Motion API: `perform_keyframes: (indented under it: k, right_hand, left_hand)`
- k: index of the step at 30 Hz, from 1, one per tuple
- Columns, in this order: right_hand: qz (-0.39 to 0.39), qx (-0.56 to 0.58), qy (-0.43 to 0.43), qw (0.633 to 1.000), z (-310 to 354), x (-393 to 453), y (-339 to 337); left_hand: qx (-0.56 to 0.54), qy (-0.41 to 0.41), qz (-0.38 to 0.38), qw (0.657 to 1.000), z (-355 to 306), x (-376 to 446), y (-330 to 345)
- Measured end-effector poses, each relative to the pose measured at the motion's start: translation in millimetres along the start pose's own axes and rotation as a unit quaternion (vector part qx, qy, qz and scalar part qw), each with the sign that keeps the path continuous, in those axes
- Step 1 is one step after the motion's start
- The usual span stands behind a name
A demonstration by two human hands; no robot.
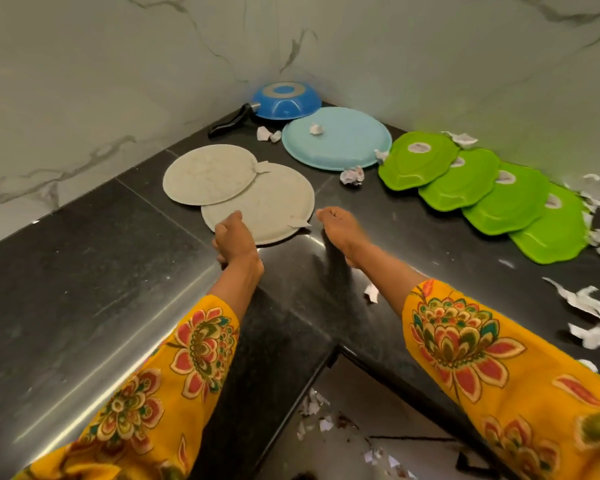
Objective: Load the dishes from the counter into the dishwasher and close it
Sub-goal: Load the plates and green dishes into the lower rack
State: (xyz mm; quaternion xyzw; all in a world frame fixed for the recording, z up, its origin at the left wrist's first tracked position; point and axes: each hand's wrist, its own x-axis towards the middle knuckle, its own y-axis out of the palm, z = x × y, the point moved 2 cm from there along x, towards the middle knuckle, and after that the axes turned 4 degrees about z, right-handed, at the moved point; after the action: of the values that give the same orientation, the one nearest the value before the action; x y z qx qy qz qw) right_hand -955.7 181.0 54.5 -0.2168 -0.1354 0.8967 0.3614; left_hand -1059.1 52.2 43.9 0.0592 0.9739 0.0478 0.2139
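Two round grey plates lie overlapping on the black counter (84, 271): the near grey plate (267, 202) and the far grey plate (208, 174). My left hand (236, 237) grips the near plate's front-left rim, thumb on top. Just right of that plate, my right hand (340, 230) hovers with loosely curled fingers and holds nothing. Behind lie a light blue plate (340, 143) and an upturned blue pan (286, 100) with a black handle. Several green plates (465, 180) overlap in a row on the right. The dishwasher is out of view.
Marble walls meet at the corner behind the dishes. Crumpled and torn paper scraps (352, 176) lie among the plates, along the right counter (586, 303) and on the floor (312, 407) below the counter's inner corner.
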Motion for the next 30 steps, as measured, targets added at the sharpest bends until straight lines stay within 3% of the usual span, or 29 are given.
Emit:
perform_keyframes:
  k: [7,12,21,30]
  right_hand:
    - [0.057,-0.01,0.01,0.998,4,64,17]
    - [0.033,-0.023,0.019,0.999,-2,83,26]
    - [-0.063,0.082,0.025,0.994,-7,67,-14]
    - [0.011,0.087,0.057,0.995,-42,-2,-75]
  left_hand:
    - [0.108,0.006,-0.063,0.992,-23,45,5]
    - [0.151,-0.008,-0.06,0.987,-29,57,5]
    - [0.087,-0.087,-0.064,0.99,-17,31,6]
    - [0.0,-0.117,0.015,0.993,9,-58,24]
